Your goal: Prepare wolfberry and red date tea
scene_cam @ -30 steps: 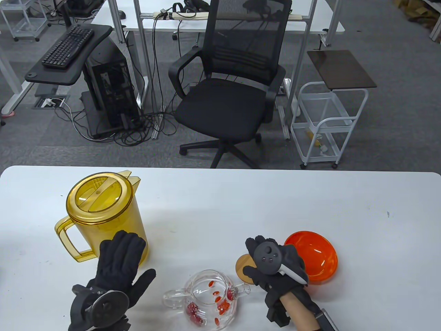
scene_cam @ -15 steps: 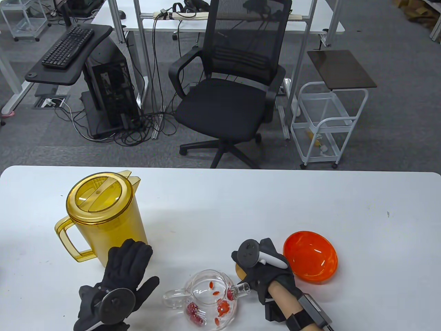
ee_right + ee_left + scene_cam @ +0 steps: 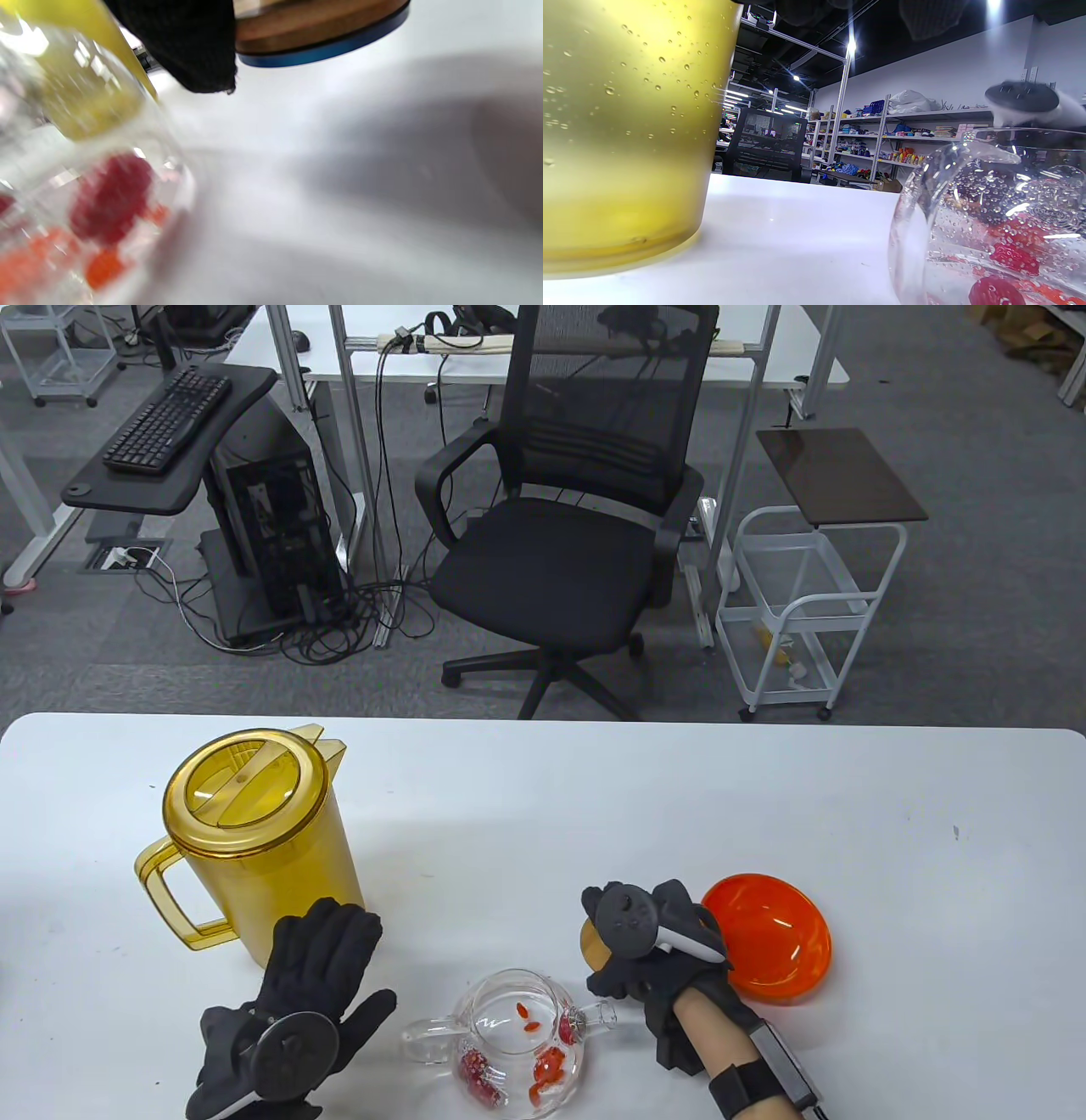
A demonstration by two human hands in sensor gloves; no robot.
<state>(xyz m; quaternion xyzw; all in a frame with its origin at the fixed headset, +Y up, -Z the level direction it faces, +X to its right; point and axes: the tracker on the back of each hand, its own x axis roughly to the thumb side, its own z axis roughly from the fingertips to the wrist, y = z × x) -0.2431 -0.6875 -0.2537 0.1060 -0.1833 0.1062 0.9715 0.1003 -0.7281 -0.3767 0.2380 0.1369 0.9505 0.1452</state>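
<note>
Clear glass teapot (image 3: 519, 1042) holds red dates and orange wolfberries, lidless.

- A lidded pitcher (image 3: 254, 840) stands at the table's (image 3: 594, 797) left, its handle turned leftward.
- A teapot (image 3: 517, 1044) sits near the front edge, right of the pitcher, spout pointing right, fruit pieces (image 3: 543, 1060) inside.
- A bowl (image 3: 768, 937) rests right of the teapot.
- A round lid (image 3: 591, 943) sits between teapot and bowl, under the right hand (image 3: 653, 950).
- The left hand (image 3: 297, 1010) lies between pitcher and teapot.
</note>
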